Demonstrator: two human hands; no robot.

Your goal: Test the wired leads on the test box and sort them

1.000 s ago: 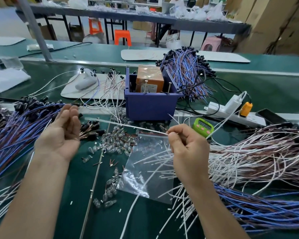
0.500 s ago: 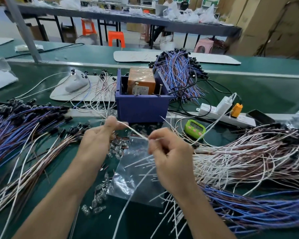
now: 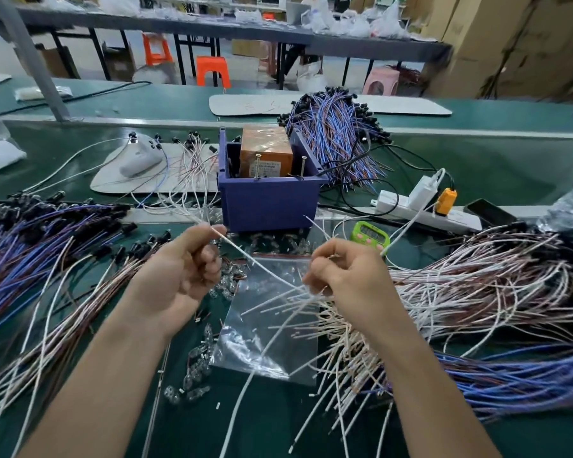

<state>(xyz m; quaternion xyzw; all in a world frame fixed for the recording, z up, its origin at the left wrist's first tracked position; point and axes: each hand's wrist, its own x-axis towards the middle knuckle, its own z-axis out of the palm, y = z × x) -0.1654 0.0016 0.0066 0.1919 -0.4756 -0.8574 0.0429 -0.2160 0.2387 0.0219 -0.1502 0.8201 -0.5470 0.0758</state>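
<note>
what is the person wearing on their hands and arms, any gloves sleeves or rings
Nothing shows on either. The left hand and right hand are bare, without gloves, and no ring is visible. Both forearms are uncovered down to the bottom edge of the picture, with no sleeve, watch or wrist strap in view.

A clear zip bag [image 3: 272,328] lies flat near the tabletop's [image 3: 477,166] front edge. A green timer [image 3: 369,233] sits behind it. A white power strip [image 3: 424,211] with an orange plug [image 3: 445,201] lies toward the right edge.
</note>
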